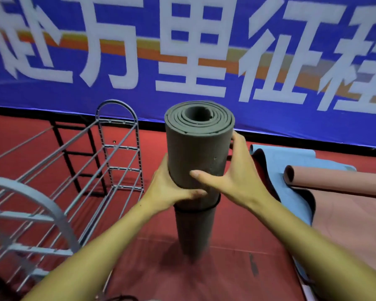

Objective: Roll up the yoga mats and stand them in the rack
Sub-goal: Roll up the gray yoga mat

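Red floor runs back to a blue banner; upright on it stands a rolled grey mat, left hand and right hand wrapped round its middle, their far fingers hidden; metal rack just left, cut off by the frame's edge

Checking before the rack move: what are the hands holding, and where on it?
Both hands grip the rolled grey mat upright around its middle: left hand, right hand.

"万里征程" on blue banner
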The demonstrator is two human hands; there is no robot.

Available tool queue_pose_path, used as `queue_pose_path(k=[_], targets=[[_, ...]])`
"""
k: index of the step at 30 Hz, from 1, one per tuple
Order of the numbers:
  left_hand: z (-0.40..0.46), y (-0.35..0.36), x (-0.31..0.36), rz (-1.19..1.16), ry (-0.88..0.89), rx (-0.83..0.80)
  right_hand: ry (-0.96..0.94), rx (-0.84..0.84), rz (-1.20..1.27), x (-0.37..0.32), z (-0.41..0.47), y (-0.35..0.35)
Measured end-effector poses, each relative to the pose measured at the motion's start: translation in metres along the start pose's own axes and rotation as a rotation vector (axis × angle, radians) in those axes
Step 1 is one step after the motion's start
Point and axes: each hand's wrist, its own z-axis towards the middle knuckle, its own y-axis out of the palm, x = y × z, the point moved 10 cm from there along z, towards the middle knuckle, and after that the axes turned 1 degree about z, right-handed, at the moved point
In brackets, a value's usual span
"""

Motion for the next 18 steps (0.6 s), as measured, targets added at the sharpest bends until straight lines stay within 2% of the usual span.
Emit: queue_pose_path(k=[8,12,18], targets=[[0.048,-0.115,0.159,0.194,0.273,0.112,-0.445,0.164,-0.114,-0.196,0.041,-0.034],[0.045,-0.175,0.223,0.261,0.407,0.175,-0.566,0.266,-0.108,-0.267,0.044,-0.027],[0.026,-0.263,0.258,0.360,0.467,0.295,-0.736,0.304,-0.164,-0.351,0.051,0.013]])
